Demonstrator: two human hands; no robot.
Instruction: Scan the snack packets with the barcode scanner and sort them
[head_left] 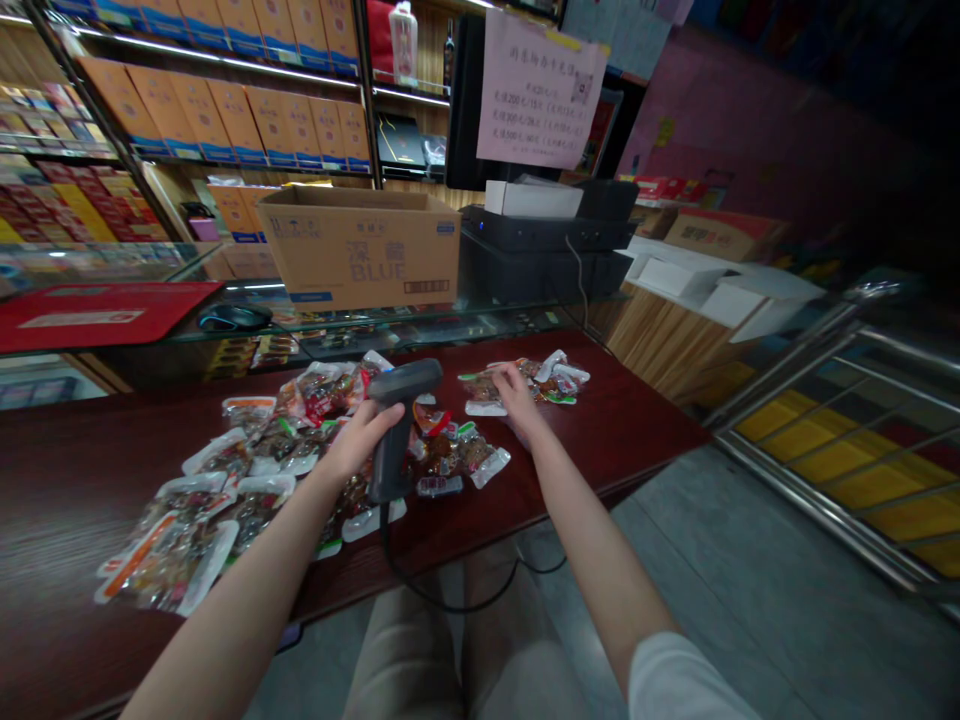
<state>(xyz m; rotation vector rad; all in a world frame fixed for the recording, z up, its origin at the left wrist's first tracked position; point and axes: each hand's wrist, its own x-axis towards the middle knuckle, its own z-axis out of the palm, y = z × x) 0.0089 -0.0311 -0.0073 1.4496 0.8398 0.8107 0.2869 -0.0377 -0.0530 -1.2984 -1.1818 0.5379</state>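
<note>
My left hand (361,436) is wrapped round the handle of a dark grey barcode scanner (391,455), its head pointing to the upper right. A black cable runs from the handle down past the table edge. Beneath and left of it, vacuum-sealed snack packets (217,505) spread over the dark red table (67,470). Several more packets (469,452) lie just right of the scanner. On the small pile further right, my right hand (516,398) has its fingers closed on a clear snack packet (484,385); the fingertips are partly hidden. Other packets (559,378) lie beside those fingers.
An open cardboard box (360,250) stands on the glass counter behind the table. Left of it are a black mouse (235,317) and a red mat (105,310). Black equipment (540,260) and a monitor with a paper notice (536,95) stand right. A metal railing (832,400) is further right.
</note>
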